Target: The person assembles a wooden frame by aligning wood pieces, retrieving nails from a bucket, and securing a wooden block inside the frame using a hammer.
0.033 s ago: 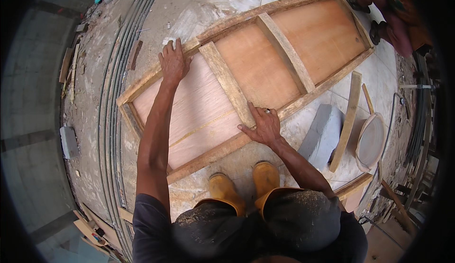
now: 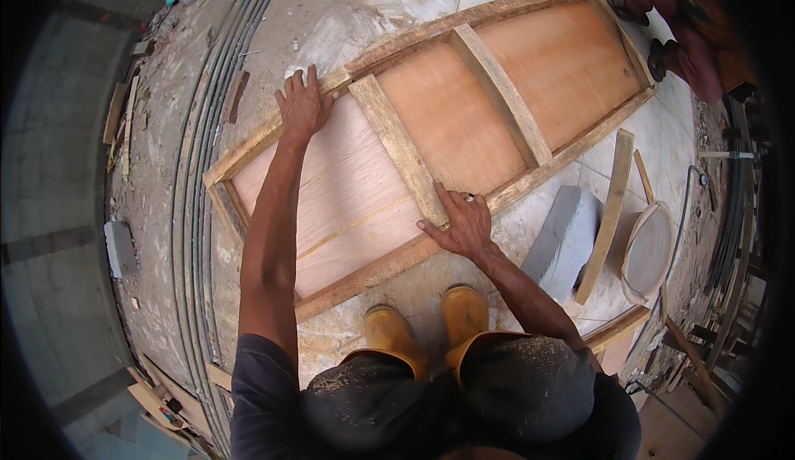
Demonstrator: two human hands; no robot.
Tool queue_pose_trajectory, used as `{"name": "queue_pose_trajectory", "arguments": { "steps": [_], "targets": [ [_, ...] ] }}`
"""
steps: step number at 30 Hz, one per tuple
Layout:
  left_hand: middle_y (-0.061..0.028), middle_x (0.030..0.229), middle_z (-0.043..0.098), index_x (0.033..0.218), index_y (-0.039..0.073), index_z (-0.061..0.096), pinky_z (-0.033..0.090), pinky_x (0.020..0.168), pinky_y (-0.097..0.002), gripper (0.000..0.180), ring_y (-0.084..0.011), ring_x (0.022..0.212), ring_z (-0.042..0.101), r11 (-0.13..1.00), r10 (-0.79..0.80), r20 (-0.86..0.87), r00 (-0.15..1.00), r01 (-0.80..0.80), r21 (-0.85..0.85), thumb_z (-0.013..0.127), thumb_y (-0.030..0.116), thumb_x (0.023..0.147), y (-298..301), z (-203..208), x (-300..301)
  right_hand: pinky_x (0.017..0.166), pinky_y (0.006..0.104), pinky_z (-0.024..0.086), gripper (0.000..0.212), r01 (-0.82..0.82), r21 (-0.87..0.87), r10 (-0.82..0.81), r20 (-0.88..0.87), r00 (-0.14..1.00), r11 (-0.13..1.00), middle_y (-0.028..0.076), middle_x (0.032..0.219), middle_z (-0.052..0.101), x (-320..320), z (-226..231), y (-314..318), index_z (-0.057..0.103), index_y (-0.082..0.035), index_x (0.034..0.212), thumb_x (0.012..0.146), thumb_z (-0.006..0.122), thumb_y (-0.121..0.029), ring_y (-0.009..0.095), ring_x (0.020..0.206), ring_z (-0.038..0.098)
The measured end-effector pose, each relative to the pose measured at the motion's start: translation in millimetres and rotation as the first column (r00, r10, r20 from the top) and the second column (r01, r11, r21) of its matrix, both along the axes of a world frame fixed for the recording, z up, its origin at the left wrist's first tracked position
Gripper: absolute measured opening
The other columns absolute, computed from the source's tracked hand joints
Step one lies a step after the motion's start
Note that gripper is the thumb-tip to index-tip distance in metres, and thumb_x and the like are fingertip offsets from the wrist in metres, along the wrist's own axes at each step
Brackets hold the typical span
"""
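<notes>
A long wooden frame (image 2: 381, 271) backed with plywood panels (image 2: 335, 187) lies slantwise on the floor before me. Two crosspieces span it, a nearer wooden crosspiece (image 2: 396, 141) and a farther one (image 2: 503, 87). My left hand (image 2: 303, 110) grips the far rail just left of the nearer crosspiece, its fingers draped over the outer edge. At the near rail, my right hand (image 2: 465, 226) holds that crosspiece's end, with thumb and forefinger on either side of it. The forefinger points along the wood, and a ring shows on this hand.
Right of the frame stand a grey block (image 2: 563, 236), a leaning wooden strip (image 2: 607, 211) and a round bucket (image 2: 648, 253). Long metal bars (image 2: 192, 170) run along the left. Another person's legs (image 2: 691, 54) are at the far right. My yellow boots (image 2: 389, 327) stand near the frame.
</notes>
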State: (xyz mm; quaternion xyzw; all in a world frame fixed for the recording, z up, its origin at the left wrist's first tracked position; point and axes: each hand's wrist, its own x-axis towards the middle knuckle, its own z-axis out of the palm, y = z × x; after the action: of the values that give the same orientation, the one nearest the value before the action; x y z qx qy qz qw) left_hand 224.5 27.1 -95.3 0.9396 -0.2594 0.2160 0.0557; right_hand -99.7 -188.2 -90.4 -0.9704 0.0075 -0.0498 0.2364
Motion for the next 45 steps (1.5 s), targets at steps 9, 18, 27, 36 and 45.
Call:
{"name": "queue_pose_trajectory", "arguments": {
  "steps": [9,18,27,36,45],
  "targets": [
    [-0.0107,0.106,0.067,0.124,0.010,0.060,0.044,0.084,-0.0494,0.045,-0.0321,0.104,0.063,0.996,-0.071,-0.402,0.913,0.040,-0.084,0.062,0.045,0.097,-2.5,-23.5,16.1,0.072,0.0389,0.042,0.060,0.012,-0.002,-0.012,0.020,1.000,1.000,0.010,0.089,0.070,3.7,-6.0,0.6,0.061,-0.003,0.138,0.087,0.074,-0.031,0.022,0.073,0.064],
    [-0.0131,0.117,0.068,0.134,0.007,0.058,0.047,0.082,-0.0474,0.051,-0.0325,0.107,0.065,0.998,-0.040,-0.379,0.924,0.015,-0.068,0.061,0.043,0.097,-7.1,-17.3,14.9,0.074,0.0409,0.046,0.055,0.014,0.000,-0.014,0.045,0.999,1.000,0.012,0.092,0.069,7.0,-8.6,-1.7,0.063,-0.004,0.135,0.086,0.071,-0.028,0.029,0.082,0.066],
    [-0.0132,0.122,0.067,0.135,0.008,0.058,0.046,0.086,-0.0467,0.051,-0.0304,0.112,0.063,1.000,-0.005,-0.385,0.923,-0.003,-0.021,0.061,0.043,0.098,-7.3,-12.1,9.0,0.072,0.0395,0.046,0.057,0.008,0.014,-0.007,-0.048,0.999,1.000,0.012,0.090,0.070,5.9,-7.5,-1.6,0.063,-0.004,0.136,0.084,0.074,-0.026,0.028,0.081,0.067],
    [-0.0124,0.103,0.068,0.129,0.007,0.061,0.046,0.078,-0.0531,0.075,-0.0306,0.100,0.066,1.000,0.009,-0.395,0.919,-0.016,-0.015,0.067,0.067,0.084,-23.2,-8.3,1.5,0.073,0.0372,0.049,0.051,0.041,0.038,-0.038,-0.072,0.997,0.998,0.015,0.093,0.073,8.2,-1.4,0.3,0.065,-0.005,0.133,0.086,0.076,-0.020,0.025,0.078,0.069],
    [-0.0159,0.111,0.069,0.129,0.010,0.064,0.043,0.086,-0.0572,0.099,-0.0348,0.109,0.065,0.990,0.141,-0.584,0.800,-0.133,0.056,0.077,0.081,0.060,-32.2,-2.4,17.2,0.050,0.0285,0.034,0.043,0.271,0.943,-0.157,-0.302,0.940,-0.191,0.001,0.064,0.045,159.8,-1.2,-39.7,0.046,-0.013,0.068,0.105,0.050,-0.036,0.014,0.055,0.042]
  ]
}}
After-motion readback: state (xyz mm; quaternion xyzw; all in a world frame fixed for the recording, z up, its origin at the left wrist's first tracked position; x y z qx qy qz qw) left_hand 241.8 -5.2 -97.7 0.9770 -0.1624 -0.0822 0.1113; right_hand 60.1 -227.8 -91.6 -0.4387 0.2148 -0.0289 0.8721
